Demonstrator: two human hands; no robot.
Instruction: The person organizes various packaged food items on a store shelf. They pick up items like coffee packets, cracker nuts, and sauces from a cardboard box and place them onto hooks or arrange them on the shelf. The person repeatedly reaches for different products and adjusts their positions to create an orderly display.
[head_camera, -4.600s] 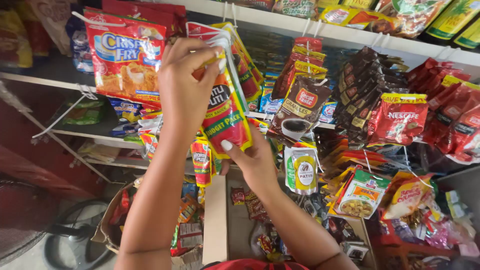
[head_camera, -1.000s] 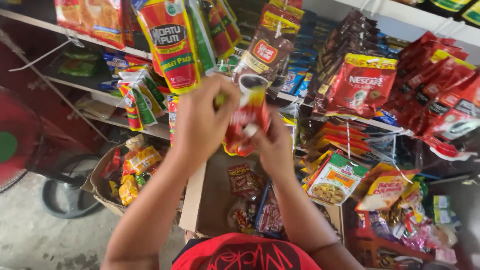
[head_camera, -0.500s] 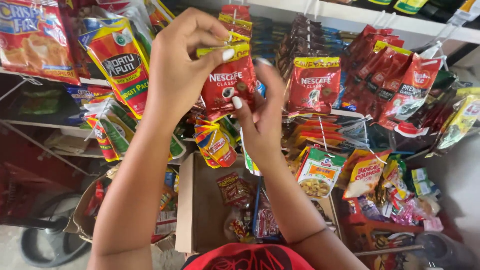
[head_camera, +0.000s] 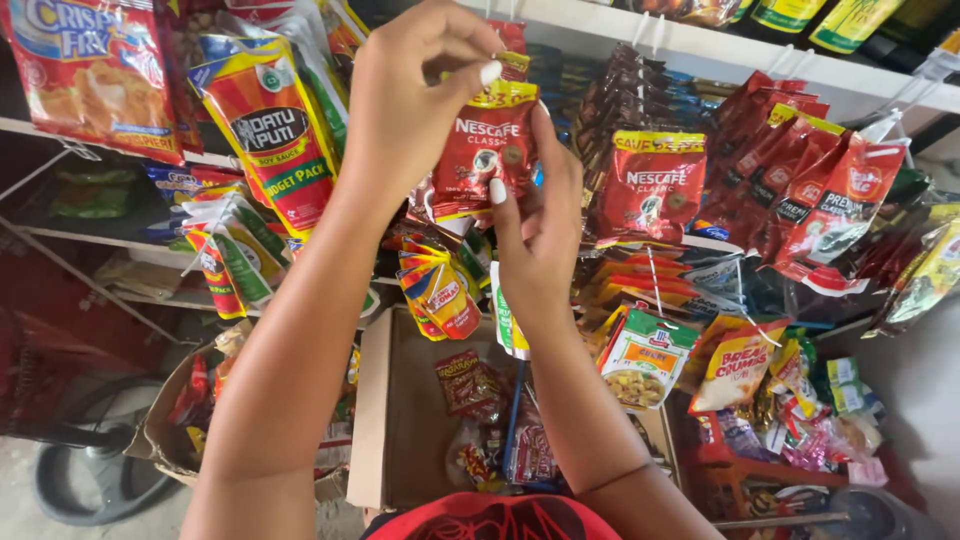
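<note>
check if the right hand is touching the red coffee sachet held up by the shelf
Touching. The head view shows the right hand with its thumb pressed on the red coffee sachet, while the left hand pinches its yellow top.

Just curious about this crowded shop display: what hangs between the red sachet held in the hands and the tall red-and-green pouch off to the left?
In the head view, only the left hand and its forearm cross between the red sachet and the red-and-green pouch.

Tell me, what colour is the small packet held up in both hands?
Mostly red, with a yellow strip across its top; the packet shows best in the head view.
</note>
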